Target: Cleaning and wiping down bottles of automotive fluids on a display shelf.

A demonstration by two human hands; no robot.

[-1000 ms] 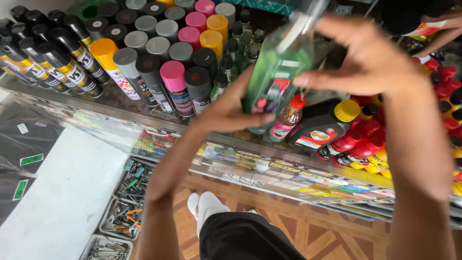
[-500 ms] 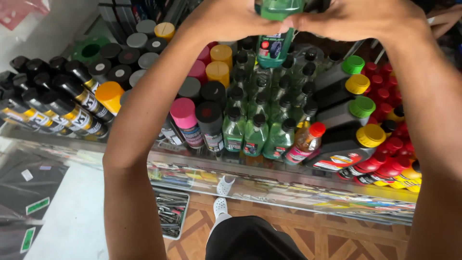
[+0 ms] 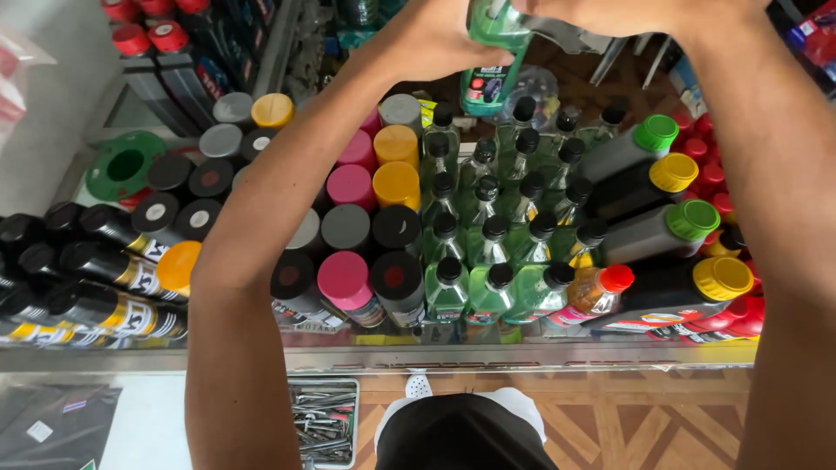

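Both of my hands are raised at the top of the view, gripping one clear bottle of green liquid [image 3: 489, 52] with a label on its side. My left hand [image 3: 431, 39] holds it from the left, my right hand [image 3: 627, 13] from above and the right. The bottle hangs above a shelf packed with several similar green bottles with black caps [image 3: 488, 235]. The upper part of the held bottle is cut off by the frame edge.
Spray cans with pink, yellow, black and grey caps [image 3: 348, 226] stand left of the green bottles. Dark bottles with green and yellow caps [image 3: 670, 200] lie at the right. A glass counter edge [image 3: 522, 357] runs below, with a box of nails [image 3: 322, 422] underneath.
My hands and the green bottle have risen toward the top of the view. The view has shifted, so the shelf of bottles now fills the middle.
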